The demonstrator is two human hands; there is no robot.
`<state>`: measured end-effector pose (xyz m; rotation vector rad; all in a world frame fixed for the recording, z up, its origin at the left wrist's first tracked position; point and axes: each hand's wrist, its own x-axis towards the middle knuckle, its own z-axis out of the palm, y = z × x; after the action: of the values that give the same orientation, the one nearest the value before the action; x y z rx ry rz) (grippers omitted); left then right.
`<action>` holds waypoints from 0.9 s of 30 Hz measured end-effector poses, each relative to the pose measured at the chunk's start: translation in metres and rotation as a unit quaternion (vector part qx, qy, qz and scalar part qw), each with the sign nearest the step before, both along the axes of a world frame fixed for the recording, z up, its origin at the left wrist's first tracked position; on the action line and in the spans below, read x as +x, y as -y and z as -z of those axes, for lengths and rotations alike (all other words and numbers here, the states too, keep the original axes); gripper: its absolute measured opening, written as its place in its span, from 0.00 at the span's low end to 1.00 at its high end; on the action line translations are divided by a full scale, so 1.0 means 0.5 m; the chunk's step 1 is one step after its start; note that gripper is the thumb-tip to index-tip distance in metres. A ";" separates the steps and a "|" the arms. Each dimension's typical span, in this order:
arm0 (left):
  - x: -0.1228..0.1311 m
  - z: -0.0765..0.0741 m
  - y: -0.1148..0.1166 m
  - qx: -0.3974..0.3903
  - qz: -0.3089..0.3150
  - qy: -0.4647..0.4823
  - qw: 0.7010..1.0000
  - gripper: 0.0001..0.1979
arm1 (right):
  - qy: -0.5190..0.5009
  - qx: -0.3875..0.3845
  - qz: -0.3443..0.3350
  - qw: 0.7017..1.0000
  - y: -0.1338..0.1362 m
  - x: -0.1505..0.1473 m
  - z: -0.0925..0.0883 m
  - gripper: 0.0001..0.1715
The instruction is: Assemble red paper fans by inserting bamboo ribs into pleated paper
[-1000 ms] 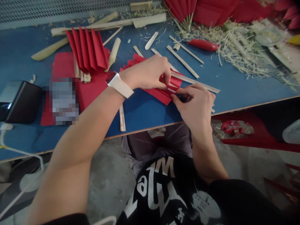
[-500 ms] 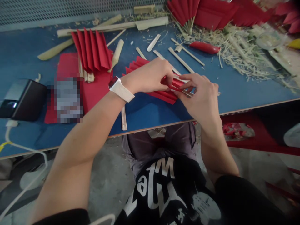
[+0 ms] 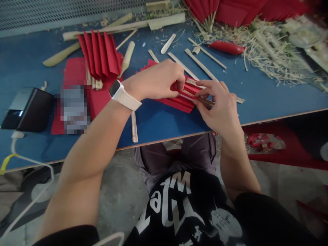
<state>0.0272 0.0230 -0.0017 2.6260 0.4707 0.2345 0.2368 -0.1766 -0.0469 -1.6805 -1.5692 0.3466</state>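
A pleated red paper fan (image 3: 179,99) lies on the blue table (image 3: 269,92) in front of me. My left hand (image 3: 156,80), with a white watch on the wrist, pinches the top folds of the fan. My right hand (image 3: 217,106) is closed on the fan's right end, where thin bamboo slats (image 3: 202,99) lie among the pleats. A long bamboo strip (image 3: 239,100) sticks out to the right from under my right hand.
A second pleated red fan (image 3: 99,54) stands at the back left on red paper sheets (image 3: 102,99). Bamboo sticks (image 3: 202,65), shavings (image 3: 269,51), a red-handled tool (image 3: 225,48) and a black box (image 3: 28,109) lie around. More red fans (image 3: 230,10) are piled at the back right.
My right hand has moved up from the table's near edge onto the fan's right end. My left hand stays pinched on the folds. The view has shifted slightly.
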 end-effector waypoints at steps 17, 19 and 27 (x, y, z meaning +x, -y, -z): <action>0.033 -0.011 0.067 0.091 0.056 0.024 0.994 0.09 | 0.047 0.013 -0.016 0.999 0.012 0.020 -0.005 0.29; 0.035 -0.004 0.067 0.090 0.060 0.023 0.994 0.09 | 0.044 0.017 -0.019 0.999 0.014 0.022 0.002 0.29; 0.020 0.001 0.055 0.076 0.055 0.017 0.995 0.16 | 0.033 0.015 -0.019 0.999 0.019 0.031 0.007 0.32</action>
<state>0.0369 -0.0046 -0.0023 2.7810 0.3061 0.2887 0.2525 -0.1860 -0.0506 -1.6577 -1.6487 0.2878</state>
